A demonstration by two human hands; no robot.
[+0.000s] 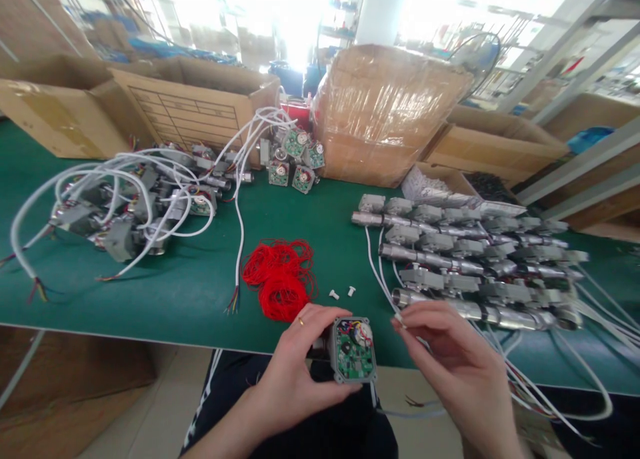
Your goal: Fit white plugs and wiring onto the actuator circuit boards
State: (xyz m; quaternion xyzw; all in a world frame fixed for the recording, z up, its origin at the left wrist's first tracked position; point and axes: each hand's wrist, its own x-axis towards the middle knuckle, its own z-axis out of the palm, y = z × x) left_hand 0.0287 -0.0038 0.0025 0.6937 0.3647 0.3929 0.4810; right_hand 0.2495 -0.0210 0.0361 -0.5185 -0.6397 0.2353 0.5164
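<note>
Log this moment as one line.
left hand: holding gray housing, green circuit board exposed | right hand: pinching small white item, partly hidden | green table: red coils, two white pieces

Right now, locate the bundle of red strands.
In the head view, the bundle of red strands lies slightly left of centre on the green tabletop, just beyond the left hand and left of two small white pieces.

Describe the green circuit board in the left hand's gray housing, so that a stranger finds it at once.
Start at the near edge of the green table, where the left hand holds an open gray housing. Inside lies the circuit board, with colored wires and a round white part near its far end. Only this one is held; other exposed boards are farther back.
</note>
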